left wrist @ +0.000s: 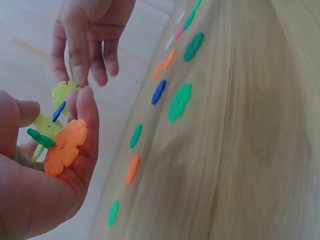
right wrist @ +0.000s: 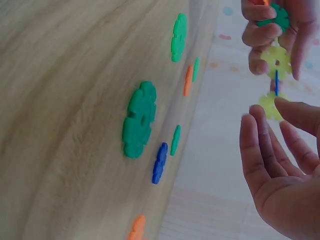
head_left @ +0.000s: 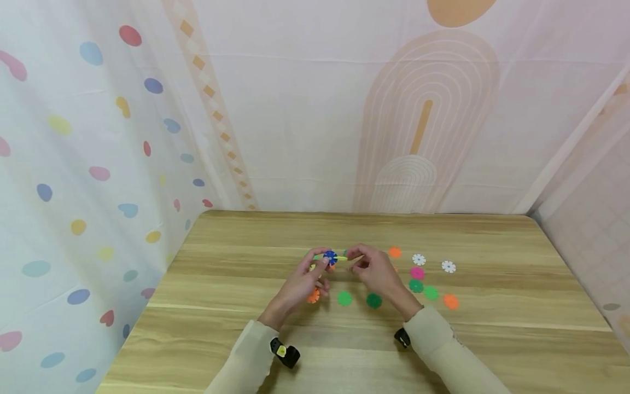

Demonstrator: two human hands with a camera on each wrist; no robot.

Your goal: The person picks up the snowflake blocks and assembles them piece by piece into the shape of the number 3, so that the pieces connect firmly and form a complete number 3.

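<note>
Seen from a head camera, high at the near edge of the desk (head_left: pixel 492 339), facing forward and down toward the far curtain wall; both hands small at mid-distance. Seen from the left wrist, very close, tilted, looking across the left hand (left wrist: pixel 35 175) toward the right hand (left wrist: pixel 87 35). Seen from the right wrist, equally close, looking back the opposite way. Shared by all three: the cluster of joined discs (left wrist: pixel 60 135) and loose discs lying on wood.
</note>
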